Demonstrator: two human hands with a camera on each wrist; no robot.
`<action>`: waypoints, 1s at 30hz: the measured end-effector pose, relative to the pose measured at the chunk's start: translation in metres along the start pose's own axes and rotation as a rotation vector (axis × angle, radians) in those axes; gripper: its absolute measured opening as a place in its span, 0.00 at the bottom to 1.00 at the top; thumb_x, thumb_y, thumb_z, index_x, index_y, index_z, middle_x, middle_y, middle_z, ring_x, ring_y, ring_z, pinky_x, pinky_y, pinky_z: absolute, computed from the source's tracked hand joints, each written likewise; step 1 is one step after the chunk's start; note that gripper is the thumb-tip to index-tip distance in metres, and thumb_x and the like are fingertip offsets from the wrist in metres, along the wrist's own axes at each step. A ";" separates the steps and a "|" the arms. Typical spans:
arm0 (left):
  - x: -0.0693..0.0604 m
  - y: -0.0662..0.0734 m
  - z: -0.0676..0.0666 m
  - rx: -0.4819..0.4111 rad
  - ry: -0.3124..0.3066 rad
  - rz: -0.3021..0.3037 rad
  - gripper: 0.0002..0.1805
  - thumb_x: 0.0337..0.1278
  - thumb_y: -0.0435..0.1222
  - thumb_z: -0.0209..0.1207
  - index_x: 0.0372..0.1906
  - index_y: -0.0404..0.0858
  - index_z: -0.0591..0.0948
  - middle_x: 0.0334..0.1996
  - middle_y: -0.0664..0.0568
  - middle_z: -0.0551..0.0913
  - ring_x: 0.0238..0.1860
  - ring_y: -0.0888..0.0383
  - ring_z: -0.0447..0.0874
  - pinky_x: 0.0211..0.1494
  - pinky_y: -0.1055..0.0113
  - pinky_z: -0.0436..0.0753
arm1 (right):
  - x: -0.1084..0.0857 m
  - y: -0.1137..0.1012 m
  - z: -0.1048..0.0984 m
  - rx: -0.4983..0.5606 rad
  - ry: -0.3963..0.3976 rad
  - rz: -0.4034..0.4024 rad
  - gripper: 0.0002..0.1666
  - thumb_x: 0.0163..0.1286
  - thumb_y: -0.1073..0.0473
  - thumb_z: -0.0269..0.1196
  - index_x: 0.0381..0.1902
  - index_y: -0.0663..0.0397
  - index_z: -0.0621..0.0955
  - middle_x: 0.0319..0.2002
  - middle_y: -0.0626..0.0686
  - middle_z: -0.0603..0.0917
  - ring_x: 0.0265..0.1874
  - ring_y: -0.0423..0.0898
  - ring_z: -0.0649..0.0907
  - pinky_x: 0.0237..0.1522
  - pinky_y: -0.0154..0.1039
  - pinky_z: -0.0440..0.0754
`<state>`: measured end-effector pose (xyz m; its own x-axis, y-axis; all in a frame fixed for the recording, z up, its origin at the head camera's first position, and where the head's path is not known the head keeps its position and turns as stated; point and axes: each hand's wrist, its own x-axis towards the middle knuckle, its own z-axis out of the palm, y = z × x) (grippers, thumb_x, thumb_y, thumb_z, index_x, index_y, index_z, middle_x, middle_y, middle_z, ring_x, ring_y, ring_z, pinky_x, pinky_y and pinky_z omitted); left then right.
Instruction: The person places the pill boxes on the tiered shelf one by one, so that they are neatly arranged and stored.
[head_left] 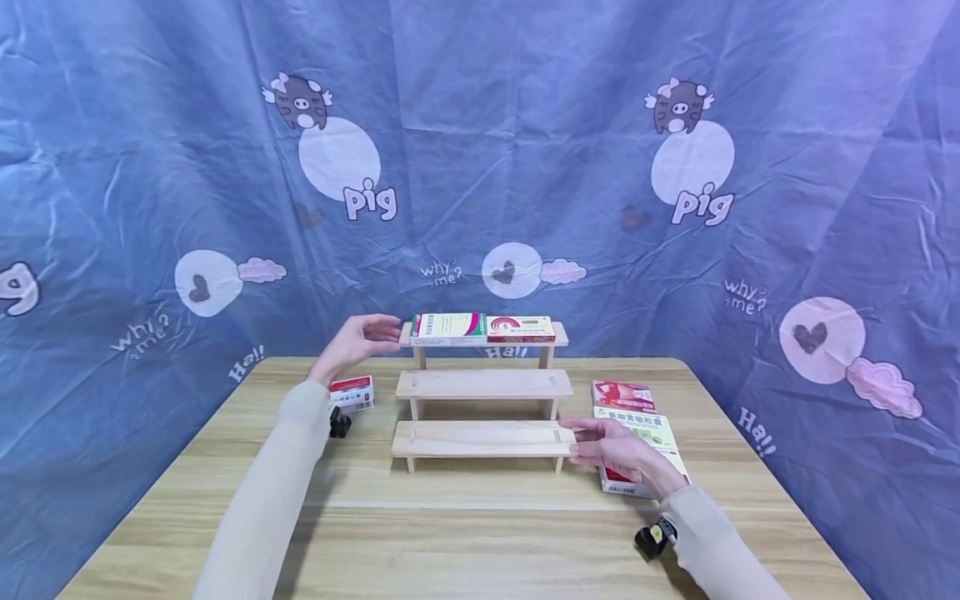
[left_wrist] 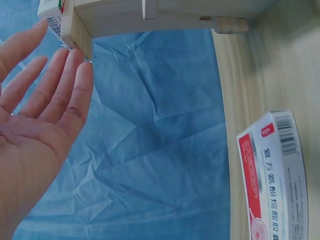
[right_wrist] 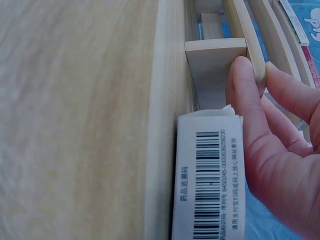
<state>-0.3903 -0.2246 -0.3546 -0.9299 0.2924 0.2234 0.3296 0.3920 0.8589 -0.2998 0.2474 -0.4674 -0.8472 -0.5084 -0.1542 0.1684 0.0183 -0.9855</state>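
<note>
A three-tier wooden stand [head_left: 483,385] stands on the table, its top board carrying a green-and-white box [head_left: 450,325] and a red-and-white box [head_left: 520,328] side by side. My left hand [head_left: 362,338] is at the left end of the top board. In the left wrist view, that hand [left_wrist: 45,110] has its fingers extended, the fingertips at the board's end [left_wrist: 77,30] beside a box corner. My right hand [head_left: 618,448] pinches the right end of the lowest board; the right wrist view shows the hand [right_wrist: 280,135] with thumb and fingers on either side of the board's edge [right_wrist: 247,40].
Several medicine boxes [head_left: 633,427] lie right of the stand, partly behind my right hand. One box [right_wrist: 209,175] stands out close up in the right wrist view. Another red-and-white box [head_left: 356,393] lies left of the stand, near my left forearm. A blue cloth [head_left: 480,167] hangs behind the table.
</note>
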 end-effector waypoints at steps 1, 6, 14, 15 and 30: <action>-0.002 -0.001 -0.001 0.011 0.003 -0.003 0.30 0.55 0.30 0.67 0.64 0.30 0.73 0.55 0.32 0.80 0.51 0.47 0.84 0.55 0.62 0.85 | 0.000 0.000 0.000 0.000 -0.001 -0.002 0.37 0.68 0.75 0.57 0.72 0.71 0.58 0.50 0.59 0.77 0.45 0.46 0.84 0.56 0.45 0.84; -0.015 -0.005 -0.006 0.023 0.011 -0.020 0.26 0.57 0.34 0.66 0.61 0.33 0.76 0.50 0.36 0.84 0.41 0.58 0.86 0.48 0.64 0.86 | 0.000 -0.001 0.001 0.013 0.002 -0.004 0.35 0.68 0.75 0.56 0.71 0.71 0.60 0.50 0.59 0.78 0.46 0.47 0.84 0.56 0.47 0.83; -0.034 -0.018 -0.013 -0.063 0.031 -0.043 0.24 0.59 0.35 0.65 0.59 0.31 0.77 0.48 0.36 0.85 0.40 0.61 0.86 0.46 0.63 0.88 | -0.002 -0.003 0.003 -0.012 0.017 0.013 0.35 0.66 0.75 0.58 0.71 0.68 0.63 0.50 0.59 0.78 0.46 0.46 0.84 0.56 0.46 0.84; -0.037 -0.021 -0.014 -0.082 0.035 -0.043 0.24 0.60 0.35 0.65 0.59 0.30 0.77 0.48 0.35 0.85 0.40 0.61 0.86 0.47 0.62 0.88 | -0.002 -0.003 0.003 -0.012 0.020 0.013 0.35 0.66 0.75 0.58 0.71 0.68 0.63 0.50 0.59 0.78 0.46 0.46 0.84 0.56 0.46 0.84; -0.064 -0.059 -0.016 -0.109 0.054 -0.048 0.25 0.61 0.37 0.64 0.60 0.28 0.75 0.50 0.33 0.83 0.45 0.55 0.87 0.45 0.64 0.87 | -0.001 -0.002 0.002 -0.001 0.024 0.000 0.35 0.64 0.80 0.55 0.70 0.71 0.63 0.47 0.58 0.76 0.46 0.45 0.82 0.56 0.44 0.84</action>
<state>-0.3528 -0.2805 -0.4125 -0.9525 0.2270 0.2028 0.2676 0.3066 0.9135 -0.2982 0.2459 -0.4650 -0.8589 -0.4880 -0.1555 0.1676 0.0190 -0.9857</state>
